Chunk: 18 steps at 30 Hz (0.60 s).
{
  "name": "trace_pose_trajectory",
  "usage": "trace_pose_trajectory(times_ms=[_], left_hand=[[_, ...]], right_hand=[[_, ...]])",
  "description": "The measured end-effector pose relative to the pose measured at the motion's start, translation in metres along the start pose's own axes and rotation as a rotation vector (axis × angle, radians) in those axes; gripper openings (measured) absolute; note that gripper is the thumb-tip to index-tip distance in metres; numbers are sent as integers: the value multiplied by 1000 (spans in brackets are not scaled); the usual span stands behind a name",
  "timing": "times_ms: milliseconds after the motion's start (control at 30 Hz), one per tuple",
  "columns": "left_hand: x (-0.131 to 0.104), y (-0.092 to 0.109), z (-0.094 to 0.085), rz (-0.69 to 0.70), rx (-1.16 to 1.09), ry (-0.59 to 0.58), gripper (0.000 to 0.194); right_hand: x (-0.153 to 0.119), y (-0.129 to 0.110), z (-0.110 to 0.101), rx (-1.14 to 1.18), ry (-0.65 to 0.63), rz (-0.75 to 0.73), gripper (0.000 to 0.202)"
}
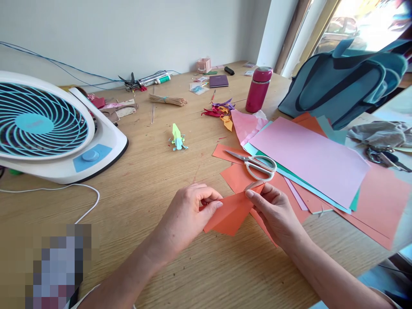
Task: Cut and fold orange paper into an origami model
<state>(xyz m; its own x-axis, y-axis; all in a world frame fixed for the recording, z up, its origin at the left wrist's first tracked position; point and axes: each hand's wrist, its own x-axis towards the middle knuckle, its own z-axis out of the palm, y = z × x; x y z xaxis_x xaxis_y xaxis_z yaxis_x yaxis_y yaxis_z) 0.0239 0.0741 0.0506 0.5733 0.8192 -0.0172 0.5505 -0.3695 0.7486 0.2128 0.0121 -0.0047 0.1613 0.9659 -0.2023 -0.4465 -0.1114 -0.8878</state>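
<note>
A folded sheet of orange paper [230, 214] is held up between both hands just over the table. My left hand [193, 212] pinches its left end between thumb and fingers. At the upper right corner, the thumb and fingers of my right hand [273, 206] are closed on the same paper. Just beyond my right hand lie white-handled scissors [260, 166], resting on loose orange sheets [236, 177]. A small green and blue folded paper figure [177, 139] stands on the table beyond my left hand.
On the right, a stack of coloured paper [309, 159] lies before a teal bag [337, 81]. A magenta bottle [259, 89] stands behind it. A white fan [48, 128] takes up the left side. Farther back are a bundle of sticks [167, 100] and coloured paper scraps [222, 111].
</note>
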Motion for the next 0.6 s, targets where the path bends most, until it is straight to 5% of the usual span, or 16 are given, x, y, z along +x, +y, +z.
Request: trace_pose_trajectory(times_ms=[300, 600], left_hand=[[-1, -1, 6, 32, 9, 13, 18], [-1, 0, 6, -3, -22, 6, 16]], right_hand=[[0, 9, -2, -77, -58, 112, 28], [-1, 5, -3, -22, -88, 70, 21]])
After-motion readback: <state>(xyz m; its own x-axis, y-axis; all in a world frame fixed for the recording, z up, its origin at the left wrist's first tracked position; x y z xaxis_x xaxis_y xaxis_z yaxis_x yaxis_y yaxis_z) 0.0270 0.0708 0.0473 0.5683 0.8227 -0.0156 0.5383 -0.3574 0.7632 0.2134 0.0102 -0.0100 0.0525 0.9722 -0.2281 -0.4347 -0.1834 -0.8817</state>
